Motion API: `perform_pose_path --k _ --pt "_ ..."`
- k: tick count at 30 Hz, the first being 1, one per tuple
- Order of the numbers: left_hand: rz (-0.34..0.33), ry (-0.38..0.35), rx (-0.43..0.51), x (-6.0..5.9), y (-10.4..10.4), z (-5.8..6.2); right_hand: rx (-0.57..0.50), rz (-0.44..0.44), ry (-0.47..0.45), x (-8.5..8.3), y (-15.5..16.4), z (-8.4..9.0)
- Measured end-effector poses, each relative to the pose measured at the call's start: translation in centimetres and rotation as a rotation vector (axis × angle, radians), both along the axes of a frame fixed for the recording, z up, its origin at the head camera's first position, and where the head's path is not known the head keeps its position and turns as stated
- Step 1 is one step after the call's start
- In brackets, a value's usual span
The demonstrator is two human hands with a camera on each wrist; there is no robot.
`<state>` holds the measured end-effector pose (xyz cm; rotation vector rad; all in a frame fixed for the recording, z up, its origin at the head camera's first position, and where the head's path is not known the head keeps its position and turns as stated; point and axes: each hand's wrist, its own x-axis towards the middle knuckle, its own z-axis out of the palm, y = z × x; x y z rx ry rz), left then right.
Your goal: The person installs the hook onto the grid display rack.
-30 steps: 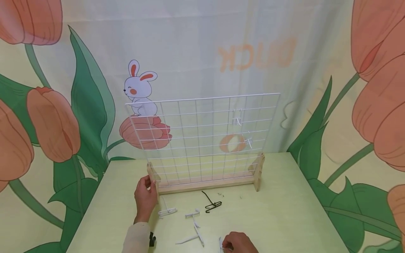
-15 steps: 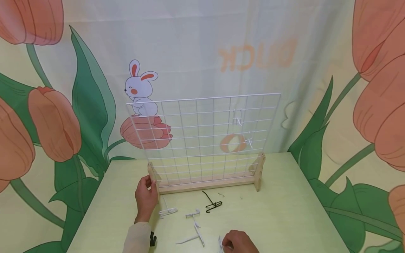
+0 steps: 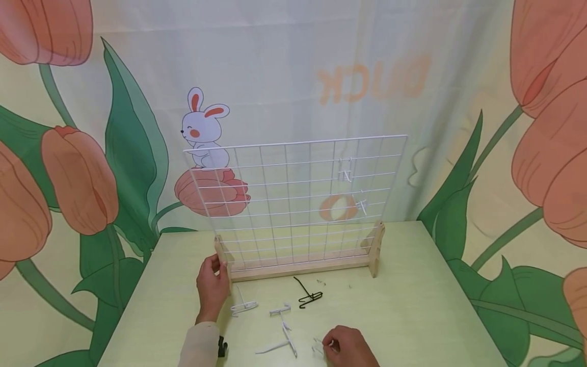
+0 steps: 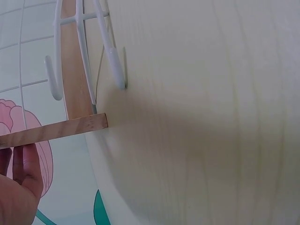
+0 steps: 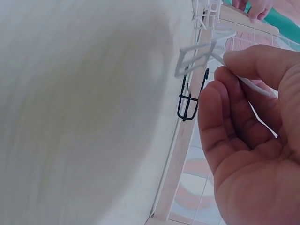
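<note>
Nearest, the right hand (image 3: 348, 346) has one white wire hook with a rectangular back (image 5: 197, 59) pinched between thumb and finger, just over the pale yellow worktop (image 3: 403, 311). Beyond it lie three more white hooks: one straight prong-and-bar hook (image 3: 289, 342), a second white hook (image 3: 280, 310) close to its tip, a third white hook (image 3: 244, 307) off to the left. And one black wire hook (image 3: 311, 298), the only dark one, with a few tiny pale bits (image 3: 321, 282) behind it, too small to count surely! Over on the left, the left hand (image 3: 213, 288), fingers bent, holds one wooden upright (image 3: 220, 245); its twin, the right wooden upright (image 3: 377, 250), makes two. Between them stands one white wire grid panel (image 3: 293, 197), and two hung white hooks (image 3: 345, 175) are on it, both right of centre. Farthest back: one printed rabbit (image 3: 202, 127).
</note>
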<state>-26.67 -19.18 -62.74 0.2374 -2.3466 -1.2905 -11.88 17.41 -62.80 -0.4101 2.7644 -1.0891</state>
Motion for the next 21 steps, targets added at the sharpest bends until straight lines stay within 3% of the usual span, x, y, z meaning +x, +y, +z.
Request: perform_pose_path --k 7,16,21 --pt "0.004 0.012 -0.010 -0.1 0.1 -0.1 -0.048 -0.062 0.174 0.3 0.0 0.2" --pt "0.008 0.012 -0.004 -0.2 0.0 -0.3 -0.110 -0.226 0.216 -0.3 -0.6 1.9" --pt "0.005 0.006 -0.002 -0.1 0.0 -0.2 -0.183 -0.281 0.322 -0.9 -0.9 2.7"
